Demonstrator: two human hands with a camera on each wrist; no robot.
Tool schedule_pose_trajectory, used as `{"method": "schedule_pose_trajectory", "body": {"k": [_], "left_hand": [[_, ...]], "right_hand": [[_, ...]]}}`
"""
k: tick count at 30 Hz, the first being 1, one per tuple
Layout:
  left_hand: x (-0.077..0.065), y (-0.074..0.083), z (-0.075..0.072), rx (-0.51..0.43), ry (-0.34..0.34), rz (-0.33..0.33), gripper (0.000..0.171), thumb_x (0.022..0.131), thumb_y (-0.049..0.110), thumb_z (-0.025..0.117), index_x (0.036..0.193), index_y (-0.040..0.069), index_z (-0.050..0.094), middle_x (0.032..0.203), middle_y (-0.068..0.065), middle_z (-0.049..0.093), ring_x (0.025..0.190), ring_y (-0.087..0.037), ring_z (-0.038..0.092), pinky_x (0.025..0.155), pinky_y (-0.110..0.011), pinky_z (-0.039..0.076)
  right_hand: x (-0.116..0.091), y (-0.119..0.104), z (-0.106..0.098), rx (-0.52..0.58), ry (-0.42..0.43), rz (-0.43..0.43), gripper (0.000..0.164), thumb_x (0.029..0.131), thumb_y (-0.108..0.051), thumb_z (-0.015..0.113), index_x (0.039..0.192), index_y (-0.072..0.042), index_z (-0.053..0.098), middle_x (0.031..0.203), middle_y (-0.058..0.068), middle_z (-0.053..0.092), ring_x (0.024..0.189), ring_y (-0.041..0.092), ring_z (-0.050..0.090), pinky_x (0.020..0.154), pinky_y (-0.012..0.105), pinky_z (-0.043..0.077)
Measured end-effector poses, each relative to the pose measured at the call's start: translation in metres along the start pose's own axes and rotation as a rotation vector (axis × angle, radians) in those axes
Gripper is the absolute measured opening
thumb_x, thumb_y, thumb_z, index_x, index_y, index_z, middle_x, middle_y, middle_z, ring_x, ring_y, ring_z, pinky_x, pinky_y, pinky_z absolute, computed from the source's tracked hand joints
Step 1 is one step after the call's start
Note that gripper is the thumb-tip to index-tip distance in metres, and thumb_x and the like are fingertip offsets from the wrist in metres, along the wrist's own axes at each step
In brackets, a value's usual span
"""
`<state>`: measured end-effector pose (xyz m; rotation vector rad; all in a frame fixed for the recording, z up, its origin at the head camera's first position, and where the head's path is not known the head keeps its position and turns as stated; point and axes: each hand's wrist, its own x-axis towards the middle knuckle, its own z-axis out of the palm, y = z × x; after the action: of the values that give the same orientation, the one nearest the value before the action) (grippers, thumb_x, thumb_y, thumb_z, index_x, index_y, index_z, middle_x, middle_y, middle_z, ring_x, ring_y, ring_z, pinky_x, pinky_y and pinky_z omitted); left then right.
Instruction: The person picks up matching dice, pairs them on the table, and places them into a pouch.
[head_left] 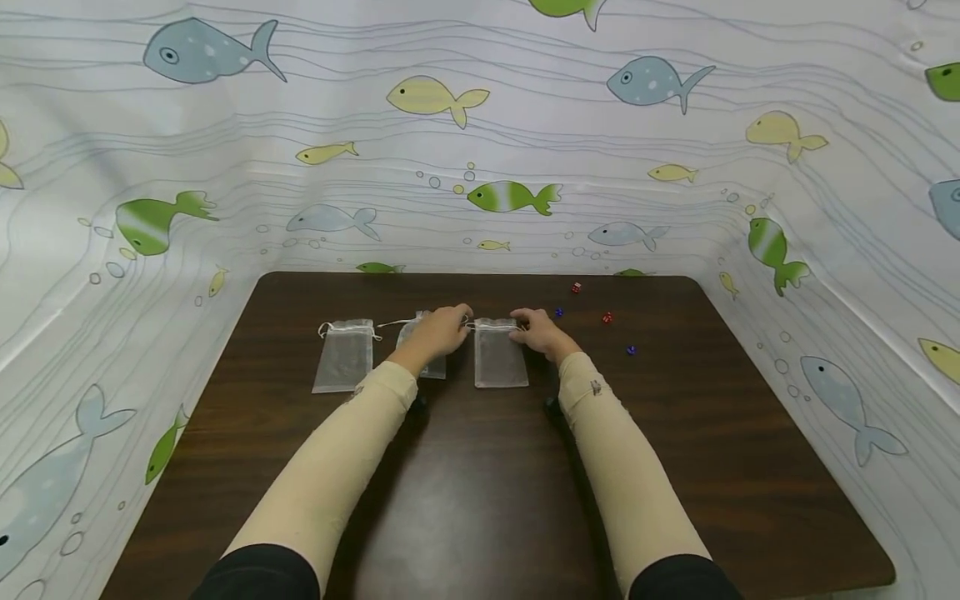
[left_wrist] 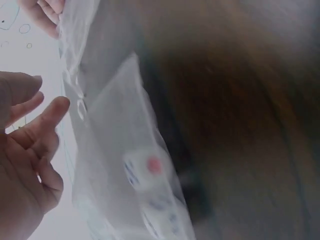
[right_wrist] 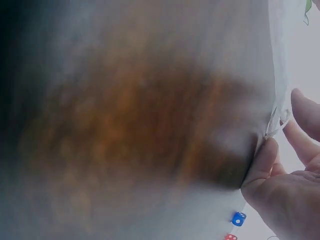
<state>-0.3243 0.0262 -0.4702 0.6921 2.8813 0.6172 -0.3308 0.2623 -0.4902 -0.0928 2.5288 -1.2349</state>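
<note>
Three sheer white drawstring pouches lie side by side on the table. My left hand (head_left: 438, 332) is over the middle pouch (head_left: 435, 369), partly hiding it, its fingertips close to the drawstring of the right pouch (head_left: 501, 364). In the left wrist view, its thumb and fingers are spread apart with nothing between them. White dice (left_wrist: 149, 167) show through a pouch there, one with a red dot. At the other side of the right pouch, my right hand (head_left: 546, 335) has its fingertips at the drawstring (right_wrist: 280, 124), thumb and finger apart.
The left pouch (head_left: 345, 364) lies flat with its string looped at the top. To the right of my right hand are red dice (head_left: 607, 317) and blue dice (head_left: 632, 350), scattered on the brown table (head_left: 487, 500). A fish-print sheet (head_left: 525, 150) surrounds the table's back and sides.
</note>
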Motion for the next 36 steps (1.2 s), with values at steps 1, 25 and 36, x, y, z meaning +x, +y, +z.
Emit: {"method": "schedule_pose_trajectory", "body": {"k": [1,25,36], "left_hand": [[0.002,0.001,0.000,0.007,-0.010,-0.012,0.041,0.106,0.020,0.056,0.145,0.008,0.051,0.125,-0.014,0.065,0.101,-0.028,0.064,0.085,-0.044,0.052],[0.019,0.008,0.014,0.038,-0.097,-0.058,0.059,0.102,0.031,0.064,0.154,0.015,0.041,0.146,-0.016,0.049,0.122,-0.034,0.058,0.097,-0.052,0.050],[0.015,0.006,0.018,0.021,-0.052,-0.002,0.035,0.100,0.026,0.068,0.129,0.010,0.057,0.122,-0.012,0.055,0.100,-0.028,0.058,0.083,-0.045,0.050]], "right_hand": [[0.001,-0.001,0.001,-0.021,0.005,0.003,0.053,0.104,-0.015,0.060,0.153,-0.010,0.042,0.159,0.021,0.019,0.143,0.040,0.029,0.111,0.052,0.038],[0.009,-0.003,0.013,-0.273,0.080,-0.017,0.029,0.099,-0.016,0.068,0.126,-0.015,0.058,0.150,0.018,0.028,0.132,0.039,0.029,0.103,0.054,0.040],[0.007,-0.004,0.011,-0.288,0.082,-0.026,0.014,0.098,-0.012,0.070,0.100,-0.014,0.056,0.150,0.016,0.030,0.132,0.038,0.028,0.102,0.053,0.039]]}}
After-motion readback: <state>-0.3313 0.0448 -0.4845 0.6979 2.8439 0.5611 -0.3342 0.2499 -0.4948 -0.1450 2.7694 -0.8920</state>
